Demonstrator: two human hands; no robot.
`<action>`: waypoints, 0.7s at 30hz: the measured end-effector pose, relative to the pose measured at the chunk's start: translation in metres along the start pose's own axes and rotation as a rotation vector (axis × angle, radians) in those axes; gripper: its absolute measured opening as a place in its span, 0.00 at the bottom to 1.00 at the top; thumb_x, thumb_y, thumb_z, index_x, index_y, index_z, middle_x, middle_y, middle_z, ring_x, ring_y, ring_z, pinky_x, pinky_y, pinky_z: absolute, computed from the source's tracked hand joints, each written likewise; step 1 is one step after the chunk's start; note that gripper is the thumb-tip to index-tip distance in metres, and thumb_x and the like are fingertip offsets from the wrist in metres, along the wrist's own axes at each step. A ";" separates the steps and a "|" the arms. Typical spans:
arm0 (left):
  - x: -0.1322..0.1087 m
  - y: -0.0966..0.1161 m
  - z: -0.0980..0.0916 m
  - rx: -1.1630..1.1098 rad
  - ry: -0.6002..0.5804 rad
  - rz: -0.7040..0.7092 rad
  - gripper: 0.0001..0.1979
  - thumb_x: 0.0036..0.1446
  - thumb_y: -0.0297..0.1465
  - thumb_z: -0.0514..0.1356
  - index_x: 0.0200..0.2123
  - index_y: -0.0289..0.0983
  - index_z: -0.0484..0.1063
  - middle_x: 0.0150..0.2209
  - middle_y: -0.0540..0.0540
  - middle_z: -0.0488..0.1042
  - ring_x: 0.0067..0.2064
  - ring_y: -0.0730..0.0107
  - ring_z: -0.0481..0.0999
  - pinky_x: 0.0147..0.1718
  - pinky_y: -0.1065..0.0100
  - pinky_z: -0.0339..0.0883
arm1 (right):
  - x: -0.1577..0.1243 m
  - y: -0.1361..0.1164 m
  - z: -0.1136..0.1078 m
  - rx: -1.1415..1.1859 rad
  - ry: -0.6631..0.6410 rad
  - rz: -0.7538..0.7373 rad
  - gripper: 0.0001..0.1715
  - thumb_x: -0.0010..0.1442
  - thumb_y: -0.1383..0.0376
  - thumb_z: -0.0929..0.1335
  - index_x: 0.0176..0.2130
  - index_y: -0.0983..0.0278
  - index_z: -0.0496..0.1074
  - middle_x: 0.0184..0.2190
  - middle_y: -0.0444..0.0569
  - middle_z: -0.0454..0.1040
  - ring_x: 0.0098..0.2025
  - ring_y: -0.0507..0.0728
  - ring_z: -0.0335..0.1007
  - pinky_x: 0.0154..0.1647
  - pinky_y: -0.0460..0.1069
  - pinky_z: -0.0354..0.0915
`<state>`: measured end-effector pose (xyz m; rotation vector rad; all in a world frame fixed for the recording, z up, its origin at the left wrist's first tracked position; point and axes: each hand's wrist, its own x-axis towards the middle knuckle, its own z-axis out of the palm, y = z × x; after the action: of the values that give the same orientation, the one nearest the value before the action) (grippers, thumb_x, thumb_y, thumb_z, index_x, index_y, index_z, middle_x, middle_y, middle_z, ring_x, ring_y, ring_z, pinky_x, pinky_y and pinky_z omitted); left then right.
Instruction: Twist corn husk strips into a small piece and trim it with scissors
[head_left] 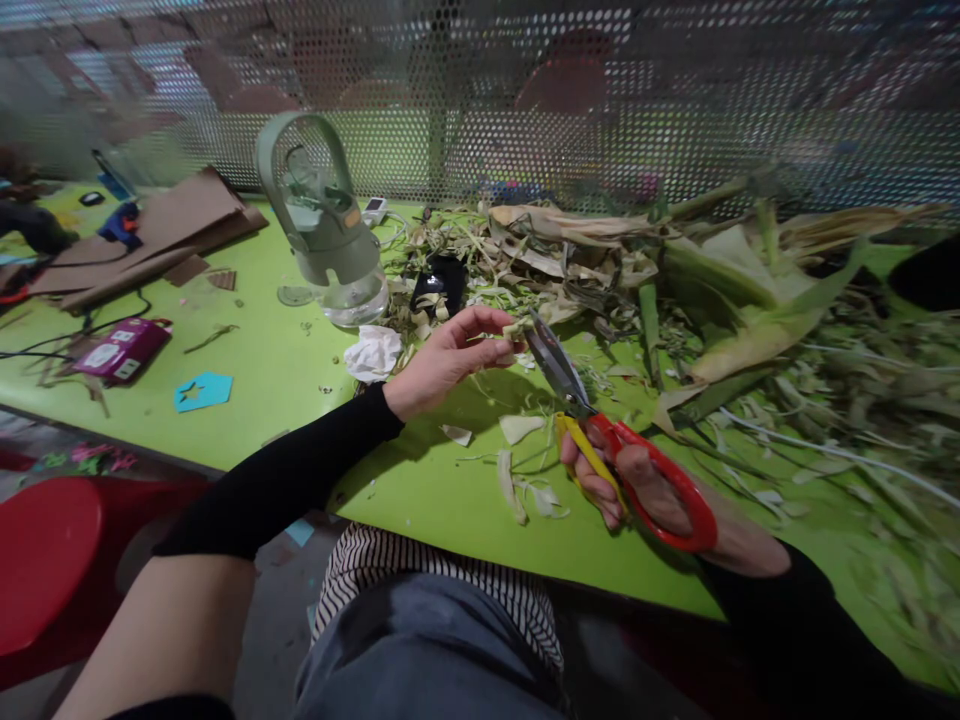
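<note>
Trimming looks partway: mid-frame, the left hand pinches a husk piece beside scissors grasped by the right hand; scraps lie below, larger husks seemingly uncut at upper right.

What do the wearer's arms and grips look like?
Left grip and right grip are both ungloved. A close-fitting black left sleeve ends at a bare stretch of arm, with black fabric beyond at the picture's bottom edge. The right sleeve is plain black too.
</note>
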<state>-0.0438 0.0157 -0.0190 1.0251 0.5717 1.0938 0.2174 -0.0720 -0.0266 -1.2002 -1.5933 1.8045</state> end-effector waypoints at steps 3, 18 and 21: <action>0.000 -0.002 -0.001 0.024 0.016 0.002 0.11 0.54 0.27 0.70 0.40 0.38 0.74 0.40 0.51 0.76 0.42 0.73 0.81 0.45 0.69 0.73 | 0.000 0.001 0.000 0.001 0.011 0.013 0.47 0.50 0.23 0.62 0.42 0.61 0.67 0.20 0.36 0.60 0.17 0.47 0.52 0.14 0.44 0.64; -0.002 0.003 0.004 -0.075 0.041 -0.041 0.08 0.58 0.25 0.68 0.39 0.37 0.74 0.35 0.52 0.76 0.39 0.75 0.80 0.44 0.69 0.74 | 0.004 -0.016 0.010 -0.041 0.168 0.082 0.48 0.42 0.23 0.67 0.37 0.61 0.66 0.16 0.34 0.58 0.14 0.45 0.49 0.10 0.42 0.59; -0.002 0.004 0.004 -0.102 0.064 -0.098 0.07 0.58 0.26 0.68 0.40 0.37 0.74 0.38 0.50 0.78 0.40 0.73 0.81 0.48 0.65 0.75 | 0.002 -0.006 0.001 -0.025 0.112 -0.024 0.46 0.49 0.23 0.63 0.40 0.60 0.65 0.19 0.35 0.58 0.15 0.46 0.50 0.13 0.43 0.61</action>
<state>-0.0434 0.0125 -0.0140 0.8682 0.6053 1.0612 0.2138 -0.0697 -0.0217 -1.2649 -1.5650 1.6767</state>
